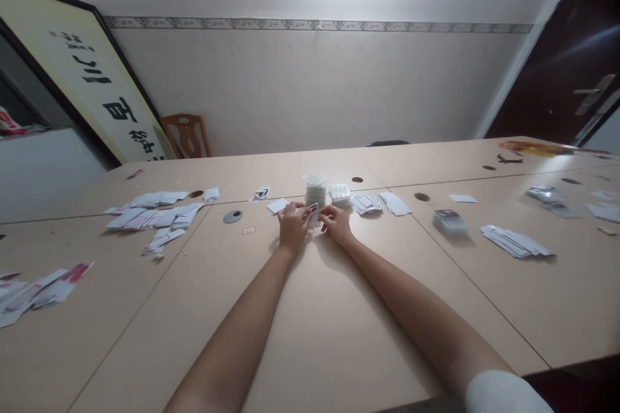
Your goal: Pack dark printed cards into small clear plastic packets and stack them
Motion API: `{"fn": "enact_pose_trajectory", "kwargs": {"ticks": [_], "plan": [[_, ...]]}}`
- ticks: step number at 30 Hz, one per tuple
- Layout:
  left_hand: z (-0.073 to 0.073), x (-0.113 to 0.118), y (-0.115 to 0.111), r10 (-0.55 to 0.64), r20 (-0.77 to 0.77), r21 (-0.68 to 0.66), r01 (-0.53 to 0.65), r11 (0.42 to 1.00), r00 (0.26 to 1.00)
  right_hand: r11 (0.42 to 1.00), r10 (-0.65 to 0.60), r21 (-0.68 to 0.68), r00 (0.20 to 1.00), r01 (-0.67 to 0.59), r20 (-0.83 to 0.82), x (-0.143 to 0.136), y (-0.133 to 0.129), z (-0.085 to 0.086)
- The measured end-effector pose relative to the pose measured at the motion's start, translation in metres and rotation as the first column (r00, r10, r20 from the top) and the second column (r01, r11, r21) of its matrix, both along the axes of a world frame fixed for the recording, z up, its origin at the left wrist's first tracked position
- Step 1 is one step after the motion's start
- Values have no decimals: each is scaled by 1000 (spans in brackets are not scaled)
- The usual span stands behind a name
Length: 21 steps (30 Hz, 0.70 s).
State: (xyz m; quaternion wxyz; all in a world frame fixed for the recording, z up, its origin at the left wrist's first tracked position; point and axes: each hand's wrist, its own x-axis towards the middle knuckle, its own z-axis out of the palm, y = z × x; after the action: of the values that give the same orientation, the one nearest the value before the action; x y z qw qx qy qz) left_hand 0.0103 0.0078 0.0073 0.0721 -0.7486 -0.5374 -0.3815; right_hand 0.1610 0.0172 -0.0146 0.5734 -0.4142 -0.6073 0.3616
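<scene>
Pale wood-toned worktop (pixel 300 335) spreads beneath both bare forearms, which reach from its near edge toward the middle of the far half. There the left hand (pixel 293 226) has its grip clamped on a small dark-and-white card (pixel 314 209), holding it tilted up off the surface. The right hand (pixel 336 222) is at the card's right side, fingers bent toward it; whether its grip is closed on the card, I cannot tell.

Just beyond the hands stands a tall translucent stack (pixel 316 191), with a lower clear stack (pixel 340 194) beside it on the right. Outlined cards (pixel 367 204) lie fanned next, then a spread of white slips (pixel 394 203). Left of the hands is a blank white card (pixel 278 206). Toward the right edge sit a clear box (pixel 450 224) and an overlapping row of cards (pixel 516 242); toward the left edge, loose piles of white papers (pixel 145 218).
</scene>
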Motion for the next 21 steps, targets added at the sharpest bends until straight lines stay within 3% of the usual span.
{"fn": "enact_pose_trajectory", "kwargs": {"ticks": [21], "plan": [[-1, 3, -1, 96, 19, 80, -97, 992, 995, 998, -15, -66, 1000, 16, 11, -1, 4, -5]]}}
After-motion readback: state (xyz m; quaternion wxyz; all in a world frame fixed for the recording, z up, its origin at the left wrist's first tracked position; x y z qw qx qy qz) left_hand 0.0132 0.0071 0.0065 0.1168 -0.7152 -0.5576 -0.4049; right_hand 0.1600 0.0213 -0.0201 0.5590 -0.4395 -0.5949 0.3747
